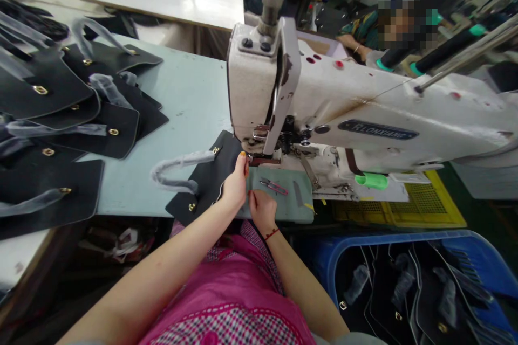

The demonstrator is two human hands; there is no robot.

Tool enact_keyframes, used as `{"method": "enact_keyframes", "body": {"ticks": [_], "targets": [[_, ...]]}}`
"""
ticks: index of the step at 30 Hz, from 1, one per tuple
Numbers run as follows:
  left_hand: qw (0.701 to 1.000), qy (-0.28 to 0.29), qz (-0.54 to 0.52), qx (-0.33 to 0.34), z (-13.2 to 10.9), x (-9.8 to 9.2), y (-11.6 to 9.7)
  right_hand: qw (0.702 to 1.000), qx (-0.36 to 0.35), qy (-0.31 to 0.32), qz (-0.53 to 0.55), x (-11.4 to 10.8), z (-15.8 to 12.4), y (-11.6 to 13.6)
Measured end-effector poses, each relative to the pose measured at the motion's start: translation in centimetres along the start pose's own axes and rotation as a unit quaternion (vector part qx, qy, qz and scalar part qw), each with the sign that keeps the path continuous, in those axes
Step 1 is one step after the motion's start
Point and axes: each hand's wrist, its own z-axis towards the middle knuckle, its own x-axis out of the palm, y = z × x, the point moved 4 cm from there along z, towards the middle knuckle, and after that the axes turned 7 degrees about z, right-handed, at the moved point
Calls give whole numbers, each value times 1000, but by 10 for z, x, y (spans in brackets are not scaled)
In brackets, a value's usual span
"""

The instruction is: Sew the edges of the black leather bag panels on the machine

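A black bag panel (pixel 220 170) lies on the pale sewing table, its edge at the needle area of the sewing machine (pixel 259 91). Its handle (pixel 178 164), wrapped in clear plastic, is fixed with gold-coloured fittings and sticks out to the left. My left hand (pixel 235 183) is closed on the panel's right edge, thumb up close beside the presser foot. Just right of it, my right hand (pixel 264 209) has its fingers curled near the panel's edge; what is in them is hidden. Thread snips (pixel 274 186) rest on the table beyond my right hand.
More black bag panels (pixel 44 86) with wrapped handles are piled on the left. A blue basket (pixel 335 248) at lower right holds several similar panels. A yellow crate (pixel 437 207) sits behind it. Across the machine, a person (pixel 360 32) is seated.
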Motion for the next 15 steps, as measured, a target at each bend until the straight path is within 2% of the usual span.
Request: {"method": "enact_keyframes", "body": {"ticks": [3,5,7,10,12,14,15], "targets": [[999,-33,20,9,-11,8,3,999,22,-3,29,-3,2,1],[999,-32,12,27,-27,9,0,996,44,-21,80,-10,4,4],[999,20,-25,40,-50,4,-7,984,73,-49,156,-19,8,10],[987,144,-53,39,-75,-19,-30,945,131,-70,292,-29,17,25],[981,172,-10,92,-66,-42,-59,909,158,-50,382,-27,27,39],[965,153,92,192,-34,-56,-96,874,172,-20,453,-20,42,54],[944,152,180,230,-14,-55,-112,862,176,-9,474,-15,50,60]]}}
